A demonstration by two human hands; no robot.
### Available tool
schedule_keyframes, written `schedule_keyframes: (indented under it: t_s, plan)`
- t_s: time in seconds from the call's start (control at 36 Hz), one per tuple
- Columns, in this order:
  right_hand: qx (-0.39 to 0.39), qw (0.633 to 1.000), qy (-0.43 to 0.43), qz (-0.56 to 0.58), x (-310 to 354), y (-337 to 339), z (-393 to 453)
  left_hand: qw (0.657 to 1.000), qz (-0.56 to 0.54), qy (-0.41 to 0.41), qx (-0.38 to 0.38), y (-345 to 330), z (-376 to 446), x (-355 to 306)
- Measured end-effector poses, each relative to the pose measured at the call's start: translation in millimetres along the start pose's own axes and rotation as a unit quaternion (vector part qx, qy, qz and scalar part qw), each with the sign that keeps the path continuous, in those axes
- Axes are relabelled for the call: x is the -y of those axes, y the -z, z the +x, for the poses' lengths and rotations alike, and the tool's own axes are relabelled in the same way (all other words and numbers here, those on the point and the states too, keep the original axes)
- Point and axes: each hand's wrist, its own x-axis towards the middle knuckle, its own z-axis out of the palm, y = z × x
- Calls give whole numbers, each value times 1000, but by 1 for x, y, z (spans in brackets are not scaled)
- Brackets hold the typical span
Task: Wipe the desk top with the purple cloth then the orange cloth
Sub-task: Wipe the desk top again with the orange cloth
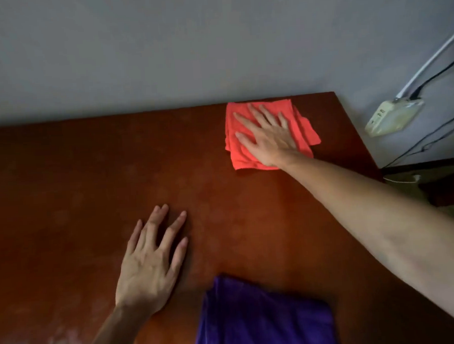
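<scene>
The reddish-brown desk top (63, 180) fills most of the view. Near its far right corner lies the folded orange cloth (306, 130), and my right hand (267, 135) presses flat on it with fingers spread. A folded purple cloth (262, 320) rests at the near edge, with no hand on it. My left hand (153, 262) lies palm down on the bare wood to the left of the purple cloth, fingers apart and holding nothing.
A grey wall (161, 49) runs along the desk's far edge. Right of the desk, a white power strip (392, 115) hangs on the wall with black cables. Dark furniture (444, 181) stands lower at the right. Pale smears mark the desk's near left corner.
</scene>
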Motion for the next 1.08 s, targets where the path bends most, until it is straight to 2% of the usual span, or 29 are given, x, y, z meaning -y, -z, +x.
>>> schedule_keyframes:
  t_s: [0.14,0.33,0.42,0.56,0.67,0.78,0.92,1.08]
  plan:
    - [6,1000,-3,-1,4,-3,42,1000,4,-3,3,0,1,-1]
    - [9,1000,-21,1,10,-3,48,1000,-4,-6,-4,0,2,-1]
    - [2,1000,-31,-2,25,-6,25,1000,-13,-15,-15,0,1,-1]
    - [-6,1000,1,8,72,-8,-57,998,-41,-23,-36,-3,0,3]
    - [-18,999,26,12,112,-12,-133,991,-93,-15,-90,1,-8,0]
    - [5,999,41,-1,141,-14,-186,989,-88,26,-117,8,-36,14]
    - [30,998,47,-1,151,-10,-198,996,-29,29,-84,19,-66,67]
    - [27,996,80,-7,148,-9,-163,996,-5,61,-71,32,-50,114]
